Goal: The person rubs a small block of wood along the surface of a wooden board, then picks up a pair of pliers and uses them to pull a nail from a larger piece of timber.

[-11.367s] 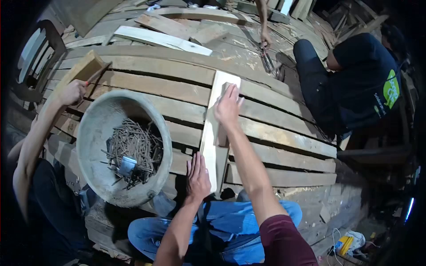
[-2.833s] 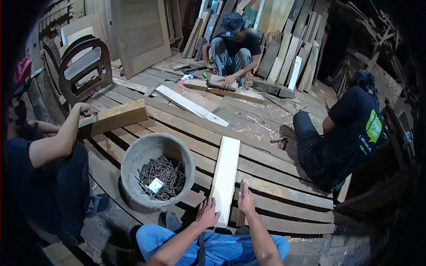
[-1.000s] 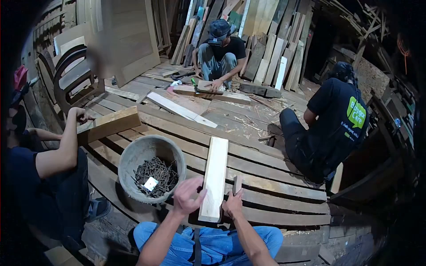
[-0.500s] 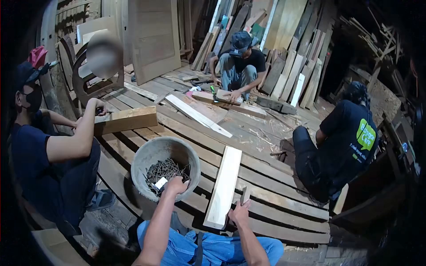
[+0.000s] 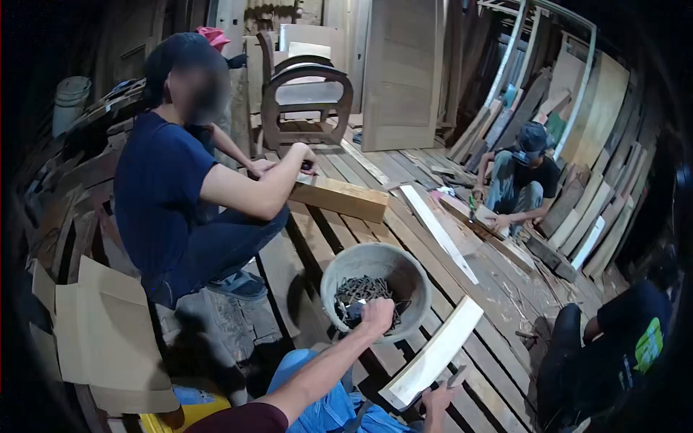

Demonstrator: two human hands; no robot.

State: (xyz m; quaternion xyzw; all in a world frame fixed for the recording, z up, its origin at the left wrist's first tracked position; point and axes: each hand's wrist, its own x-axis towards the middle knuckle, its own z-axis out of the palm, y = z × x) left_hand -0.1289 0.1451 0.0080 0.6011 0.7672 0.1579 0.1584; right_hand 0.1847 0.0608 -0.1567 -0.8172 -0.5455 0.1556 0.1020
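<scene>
My left hand (image 5: 377, 317) reaches into a grey bucket (image 5: 417, 289), its fingers curled over the dark nails (image 5: 361, 290) inside. A small whitish-grey object (image 5: 354, 310) lies against its fingertips; I cannot make out what it is. My right hand (image 5: 437, 398) is closed around the lower end of a short, flat grey-brown piece (image 5: 457, 376), which points upward. Beside that hand, a pale wooden block (image 5: 434, 352) lies slantwise on the slats, right of the bucket.
At left, a person in dark blue (image 5: 162, 195) squats by a thick beam (image 5: 343, 200). Another person (image 5: 530, 173) works wood at the back; a third (image 5: 613, 346) sits at right. An open cardboard box (image 5: 108, 325) stands lower left. Long boards (image 5: 438, 231) lie on the slatted floor (image 5: 498, 375).
My view has swung left, so everything sits farther right, and the cardboard box shows more fully. My left hand stays in the bucket; my right still grips the flat piece.
</scene>
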